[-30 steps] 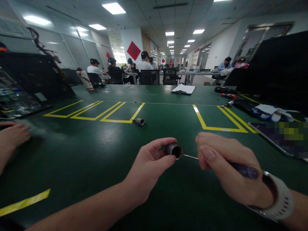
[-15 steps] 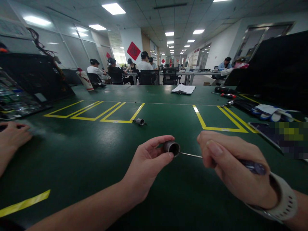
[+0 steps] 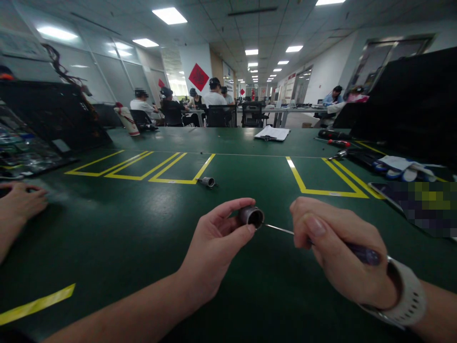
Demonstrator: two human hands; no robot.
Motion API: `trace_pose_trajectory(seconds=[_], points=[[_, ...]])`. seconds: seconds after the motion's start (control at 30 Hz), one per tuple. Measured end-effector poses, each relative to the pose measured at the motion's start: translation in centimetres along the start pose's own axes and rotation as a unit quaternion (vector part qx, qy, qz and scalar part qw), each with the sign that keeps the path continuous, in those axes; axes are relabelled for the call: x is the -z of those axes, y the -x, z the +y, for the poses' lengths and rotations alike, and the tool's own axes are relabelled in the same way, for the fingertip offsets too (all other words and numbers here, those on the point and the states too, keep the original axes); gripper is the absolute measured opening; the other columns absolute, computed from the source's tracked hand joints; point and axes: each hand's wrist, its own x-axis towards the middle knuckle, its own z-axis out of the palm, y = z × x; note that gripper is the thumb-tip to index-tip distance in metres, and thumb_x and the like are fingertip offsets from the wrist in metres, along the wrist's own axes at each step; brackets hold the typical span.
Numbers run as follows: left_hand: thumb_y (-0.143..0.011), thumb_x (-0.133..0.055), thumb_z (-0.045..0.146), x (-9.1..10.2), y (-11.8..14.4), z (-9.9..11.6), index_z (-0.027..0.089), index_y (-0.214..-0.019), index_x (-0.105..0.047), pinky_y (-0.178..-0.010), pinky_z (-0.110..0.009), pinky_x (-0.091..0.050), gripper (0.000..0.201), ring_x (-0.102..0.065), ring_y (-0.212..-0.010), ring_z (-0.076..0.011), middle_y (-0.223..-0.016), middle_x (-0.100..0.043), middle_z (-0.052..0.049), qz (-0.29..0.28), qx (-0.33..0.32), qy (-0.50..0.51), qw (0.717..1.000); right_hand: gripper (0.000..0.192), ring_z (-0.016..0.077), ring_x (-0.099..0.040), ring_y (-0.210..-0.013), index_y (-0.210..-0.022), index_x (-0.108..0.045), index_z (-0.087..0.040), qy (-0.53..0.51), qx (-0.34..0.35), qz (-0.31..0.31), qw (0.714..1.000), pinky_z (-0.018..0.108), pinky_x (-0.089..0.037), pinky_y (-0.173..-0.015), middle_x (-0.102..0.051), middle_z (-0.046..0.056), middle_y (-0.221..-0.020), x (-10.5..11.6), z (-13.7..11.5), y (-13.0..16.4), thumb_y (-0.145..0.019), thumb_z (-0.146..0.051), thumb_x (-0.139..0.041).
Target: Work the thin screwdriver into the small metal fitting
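Head view: left hand (image 3: 214,243) pinches one sleeve (image 3: 251,216); right hand (image 3: 339,252) grips one screwdriver (image 3: 321,240).

Open-plan assembly workshop — long green bench mat (image 3: 143,228) with yellow taped work zones (image 3: 167,167), screwdrivers (image 3: 333,141) and gloves (image 3: 400,164) on bench, seated workers (image 3: 214,97) at rear tables, ceiling panel lights (image 3: 169,15).

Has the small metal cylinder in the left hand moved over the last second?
Yes. The metal cylinder has shifted left and away, closer to the loose part on the table.
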Motion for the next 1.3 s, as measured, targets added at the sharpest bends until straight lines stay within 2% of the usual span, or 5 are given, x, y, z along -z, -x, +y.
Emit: trace_pose_trajectory(seconds=[0.2,0.37,0.5,0.7,1.3], points=[[-0.065,-0.07,0.012,0.0,0.0,-0.2,0.02,-0.099,-0.067,-0.081,-0.029,-0.048,0.035,-0.063,-0.092,-0.0187,-0.096,-0.07,-0.006,-0.007,-0.003,0.011,1.0,0.035,0.0114,-0.041,-0.048,-0.059,-0.049,-0.018,-0.01,-0.062,0.034,0.997,0.028,-0.03,-0.048,-0.041,-0.002,-0.051,0.0,0.1,0.1,-0.091,-0.022,-0.037],[-0.065,-0.07,0.013,0.3,-0.2,-0.3,0.02,-0.102,-0.066,-0.08,-0.028,-0.048,0.037,-0.062,-0.091,-0.0181,-0.099,-0.069,-0.005,0.005,-0.017,0.011,1.0,0.03,0.0136,-0.045,-0.053,-0.063,-0.051,-0.017,0.0,-0.012,0.014,1.0,0.03,-0.035,-0.052,-0.047,0.001,-0.055,-0.7,0.4,0.3,-0.089,-0.017,-0.036],[-0.065,-0.071,0.013,0.4,-0.4,-0.3,0.019,-0.101,-0.066,-0.079,-0.026,-0.048,0.037,-0.062,-0.091,-0.0168,-0.099,-0.068,-0.005,0.022,-0.034,0.019,0.999,0.023,0.0153,-0.05,-0.057,-0.071,-0.054,-0.016,0.024,0.056,-0.003,0.998,0.032,-0.04,-0.056,-0.053,0.003,-0.059,-1.1,0.7,0.5,-0.084,-0.009,-0.037],[-0.063,-0.072,0.013,0.1,-0.5,-0.2,0.017,-0.1,-0.066,-0.079,-0.025,-0.048,0.038,-0.062,-0.089,-0.0161,-0.097,-0.069,-0.005,0.042,-0.042,0.031,0.998,0.018,0.0173,-0.052,-0.058,-0.078,-0.054,-0.016,0.108,0.166,-0.066,0.978,0.034,-0.041,-0.059,-0.057,0.004,-0.062,-1.2,1.1,0.6,-0.077,-0.007,-0.039],[-0.064,-0.07,0.012,0.3,-0.6,-0.2,0.018,-0.097,-0.066,-0.078,-0.024,-0.048,0.034,-0.061,-0.09,-0.0153,-0.098,-0.068,-0.004,0.038,-0.044,0.024,0.998,0.015,0.0169,-0.049,-0.058,-0.076,-0.053,-0.016,0.164,0.194,-0.071,0.964,0.036,-0.038,-0.057,-0.058,0.005,-0.061,-1.0,0.9,0.7,-0.075,-0.007,-0.041]])
